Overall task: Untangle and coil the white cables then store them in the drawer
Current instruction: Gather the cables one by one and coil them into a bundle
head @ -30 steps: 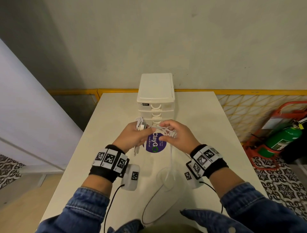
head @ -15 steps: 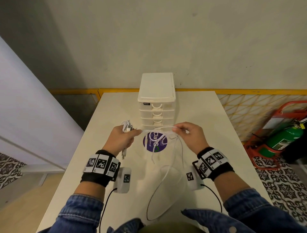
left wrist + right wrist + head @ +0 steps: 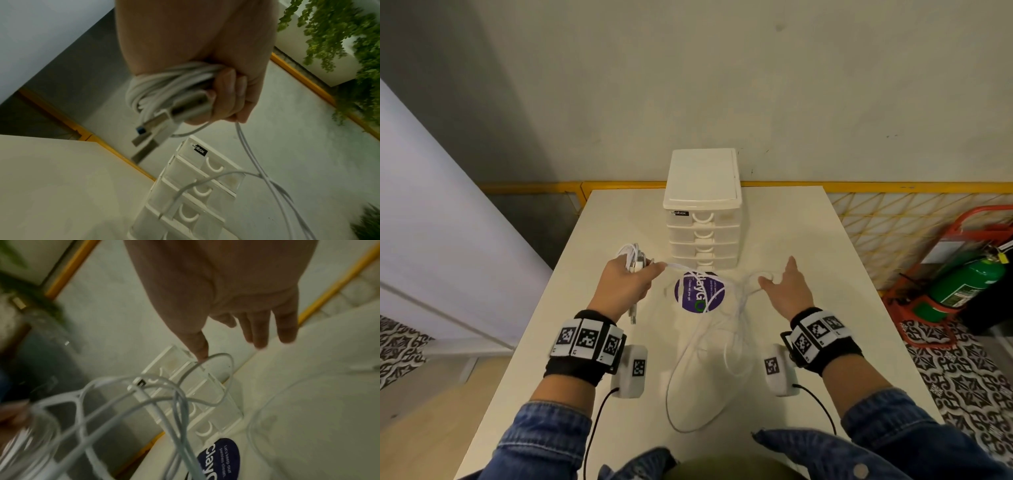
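Cream tabletop against a plain wall carries the scene. Above it, the left hand is closed in a fist around a coiled bundle of white cable, its fingers curled over the loops, with USB plugs sticking out of the fist. One strand runs from this fist rightward across the round purple sticker toward the right hand. That hand is spread, fingers straight and apart, gripping nothing; a loop of loose cable hangs by its thumb. More loose white cable lies in wide tangled loops on the table between the wrists. Behind the sticker stands the small drawer unit, all its drawers closed.
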`<act>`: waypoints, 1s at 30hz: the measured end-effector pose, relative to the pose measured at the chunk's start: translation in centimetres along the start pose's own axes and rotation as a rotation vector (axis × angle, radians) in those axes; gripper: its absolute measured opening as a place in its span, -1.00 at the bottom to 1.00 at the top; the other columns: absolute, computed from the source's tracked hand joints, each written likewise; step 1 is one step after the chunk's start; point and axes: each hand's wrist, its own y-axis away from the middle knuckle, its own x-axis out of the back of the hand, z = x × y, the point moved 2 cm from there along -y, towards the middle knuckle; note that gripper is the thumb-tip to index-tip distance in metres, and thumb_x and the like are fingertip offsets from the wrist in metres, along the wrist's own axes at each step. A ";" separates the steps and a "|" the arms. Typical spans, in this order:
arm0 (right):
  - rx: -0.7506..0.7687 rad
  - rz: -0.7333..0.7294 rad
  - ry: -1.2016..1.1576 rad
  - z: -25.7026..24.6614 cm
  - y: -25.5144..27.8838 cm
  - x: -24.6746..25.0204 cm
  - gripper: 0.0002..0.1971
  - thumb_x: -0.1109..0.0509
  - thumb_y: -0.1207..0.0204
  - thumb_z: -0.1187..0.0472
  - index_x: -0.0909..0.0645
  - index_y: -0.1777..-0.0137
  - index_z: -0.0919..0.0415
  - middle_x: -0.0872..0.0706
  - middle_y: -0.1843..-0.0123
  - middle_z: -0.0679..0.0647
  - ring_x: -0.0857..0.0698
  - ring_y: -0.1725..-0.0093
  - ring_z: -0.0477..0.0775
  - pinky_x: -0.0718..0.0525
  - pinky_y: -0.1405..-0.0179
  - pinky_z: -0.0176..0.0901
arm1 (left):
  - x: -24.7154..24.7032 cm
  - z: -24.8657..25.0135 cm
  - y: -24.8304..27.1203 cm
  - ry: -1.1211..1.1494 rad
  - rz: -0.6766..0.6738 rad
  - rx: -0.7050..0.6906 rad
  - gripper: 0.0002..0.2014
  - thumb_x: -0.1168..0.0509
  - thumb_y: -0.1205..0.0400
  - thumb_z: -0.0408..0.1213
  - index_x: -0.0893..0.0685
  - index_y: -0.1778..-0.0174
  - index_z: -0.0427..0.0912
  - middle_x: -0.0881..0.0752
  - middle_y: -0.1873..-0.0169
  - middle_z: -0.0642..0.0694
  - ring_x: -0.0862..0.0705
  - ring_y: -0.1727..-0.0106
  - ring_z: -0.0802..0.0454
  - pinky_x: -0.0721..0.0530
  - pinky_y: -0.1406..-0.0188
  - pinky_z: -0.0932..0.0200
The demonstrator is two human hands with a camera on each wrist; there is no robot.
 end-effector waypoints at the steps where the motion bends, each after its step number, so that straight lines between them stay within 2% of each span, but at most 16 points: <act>1: 0.106 0.074 0.051 -0.6 0.5 0.3 -0.29 -0.26 -0.59 0.09 0.01 -0.63 0.22 -0.26 -0.60 0.28 -0.32 -0.55 0.26 -0.29 -0.51 0.03 | -0.2 0.1 0.0 -0.019 -0.002 -0.009 -0.81 -0.43 -0.52 -0.28 -0.54 0.22 -0.27 -0.46 0.52 -0.20 -0.36 0.58 0.04 -0.38 0.58 0.24; 3: 0.452 0.182 0.008 -2.8 2.0 0.7 -0.45 -0.24 -0.61 0.08 -0.23 -0.57 0.18 -0.31 -0.59 0.19 -0.30 -0.57 0.15 -0.25 -0.50 -0.10 | -0.7 0.2 0.2 -0.047 -0.018 -0.025 -0.80 -0.44 -0.52 -0.28 -0.55 0.24 -0.29 -0.48 0.54 -0.19 -0.37 0.60 0.06 -0.40 0.60 0.25; 5: 0.709 0.013 0.017 -5.1 3.3 0.1 -0.57 -0.28 -0.59 0.04 -0.46 -0.45 0.10 -0.46 -0.51 0.07 -0.39 -0.49 -0.01 -0.28 -0.48 -0.18 | -1.2 0.3 0.3 -0.040 -0.038 -0.034 -0.79 -0.45 -0.52 -0.28 -0.55 0.26 -0.28 -0.48 0.56 -0.16 -0.37 0.61 0.07 -0.39 0.60 0.25; 6: 0.741 -0.124 0.040 -5.6 3.6 -0.6 -0.60 -0.33 -0.56 0.05 -0.54 -0.38 0.08 -0.56 -0.44 0.05 -0.47 -0.42 -0.05 -0.34 -0.45 -0.20 | -1.5 0.3 0.4 -0.032 -0.046 -0.037 -0.78 -0.45 -0.52 -0.29 -0.54 0.28 -0.28 -0.48 0.57 -0.15 -0.37 0.62 0.08 -0.39 0.61 0.26; 7: 0.720 -0.227 0.064 -5.8 3.7 -1.1 -0.65 -0.37 -0.54 0.08 -0.61 -0.32 0.08 -0.66 -0.34 0.05 -0.57 -0.33 -0.06 -0.43 -0.37 -0.22 | -1.7 0.3 0.4 -0.029 -0.053 -0.042 -0.78 -0.45 -0.52 -0.30 -0.53 0.29 -0.28 -0.47 0.58 -0.13 -0.36 0.63 0.09 -0.38 0.62 0.27; 8: 0.691 -0.260 0.072 -5.8 3.6 -1.5 -0.70 -0.39 -0.52 0.12 -0.66 -0.25 0.08 -0.74 -0.23 0.07 -0.65 -0.21 -0.03 -0.51 -0.27 -0.22 | -1.7 0.4 0.5 -0.036 -0.058 -0.050 -0.78 -0.45 -0.51 -0.30 -0.53 0.30 -0.28 -0.47 0.59 -0.11 -0.36 0.64 0.11 -0.37 0.63 0.28; 10: 0.638 -0.188 -0.008 -5.4 3.1 -1.5 -0.79 -0.43 -0.49 0.17 -0.75 -0.10 0.10 -0.82 -0.03 0.06 -0.73 0.01 -0.06 -0.59 -0.12 -0.23 | -1.6 0.4 0.5 -0.079 -0.058 -0.070 -0.78 -0.45 -0.51 -0.30 -0.53 0.32 -0.27 -0.48 0.60 -0.07 -0.38 0.67 0.16 -0.38 0.65 0.31; 11: 0.605 -0.147 -0.073 -5.1 2.9 -1.4 -0.82 -0.45 -0.46 0.18 -0.77 -0.04 0.11 -0.83 0.05 0.02 -0.73 0.10 -0.15 -0.62 -0.07 -0.28 | -1.4 0.4 0.5 -0.108 -0.052 -0.080 -0.78 -0.45 -0.51 -0.29 -0.54 0.31 -0.27 -0.49 0.60 -0.05 -0.38 0.67 0.18 -0.39 0.65 0.31; 12: 0.570 -0.114 -0.132 -4.8 2.7 -1.2 -0.85 -0.47 -0.45 0.19 -0.79 0.01 0.10 -0.82 0.12 -0.03 -0.72 0.19 -0.25 -0.63 0.00 -0.36 | -1.2 0.2 0.5 -0.132 -0.044 -0.083 -0.78 -0.45 -0.51 -0.28 -0.54 0.31 -0.27 -0.50 0.59 -0.05 -0.39 0.67 0.19 -0.40 0.65 0.31; 14: 0.507 -0.048 -0.243 -4.3 2.4 -0.9 -0.91 -0.47 -0.44 0.22 -0.79 0.10 0.08 -0.79 0.23 -0.12 -0.72 0.32 -0.29 -0.64 0.13 -0.43 | -0.9 -0.2 0.4 -0.157 -0.036 -0.068 -0.78 -0.45 -0.51 -0.27 -0.54 0.30 -0.26 -0.50 0.57 -0.08 -0.39 0.68 0.19 -0.40 0.65 0.32; 17: 0.381 0.106 -0.370 -3.2 1.7 0.1 -0.92 -0.41 -0.50 0.27 -0.73 0.15 0.14 -0.76 0.31 -0.01 -0.70 0.46 -0.20 -0.72 0.23 -0.22 | -0.7 -0.8 0.3 -0.164 -0.024 -0.024 -0.78 -0.43 -0.52 -0.26 -0.52 0.30 -0.23 -0.49 0.57 -0.10 -0.38 0.67 0.16 -0.40 0.64 0.31; 20: 0.269 0.193 -0.366 -1.8 0.9 0.7 -0.89 -0.33 -0.55 0.25 -0.67 0.08 0.25 -0.74 0.32 0.09 -0.72 0.47 -0.04 -0.72 0.30 -0.09 | -0.7 -1.3 0.1 -0.172 -0.001 0.001 -0.75 -0.43 -0.52 -0.25 -0.49 0.35 -0.20 -0.49 0.60 -0.08 -0.37 0.65 0.10 -0.40 0.63 0.27; 22: 0.155 0.242 -0.459 -1.0 0.7 1.2 -0.88 -0.24 -0.61 0.24 -0.57 0.01 0.27 -0.72 0.31 0.13 -0.72 0.50 0.09 -0.74 0.37 -0.02 | -0.6 -1.5 -0.2 -0.197 0.031 0.004 -0.73 -0.43 -0.51 -0.23 -0.49 0.39 -0.20 -0.50 0.62 -0.07 -0.38 0.65 0.08 -0.40 0.63 0.26; 25: 0.012 0.275 -0.623 0.0 0.4 2.2 -0.89 -0.16 -0.65 0.22 -0.45 -0.08 0.23 -0.71 0.32 0.15 -0.71 0.55 0.11 -0.73 0.46 -0.04 | 0.1 -1.6 -0.4 -0.194 0.089 0.030 -0.73 -0.41 -0.52 -0.23 -0.49 0.40 -0.22 -0.51 0.62 -0.10 -0.39 0.62 0.03 -0.40 0.60 0.25; 28: -0.025 0.185 -0.519 0.8 0.1 2.1 -0.81 -0.18 -0.65 0.18 -0.47 -0.14 0.27 -0.73 0.30 0.16 -0.69 0.55 0.11 -0.70 0.50 -0.10 | 0.3 -1.7 -0.4 -0.123 0.091 0.055 -0.75 -0.37 -0.54 -0.27 -0.48 0.39 -0.22 -0.46 0.61 -0.14 -0.35 0.60 -0.01 -0.36 0.57 0.22; 30: -0.035 0.110 -0.381 1.1 0.1 1.2 -0.71 -0.21 -0.63 0.13 -0.51 -0.22 0.31 -0.75 0.20 0.20 -0.70 0.43 0.17 -0.71 0.39 -0.03 | -0.1 -1.5 -0.3 -0.079 0.058 0.060 -0.76 -0.35 -0.55 -0.29 -0.49 0.39 -0.24 -0.42 0.63 -0.13 -0.31 0.62 -0.01 -0.32 0.58 0.23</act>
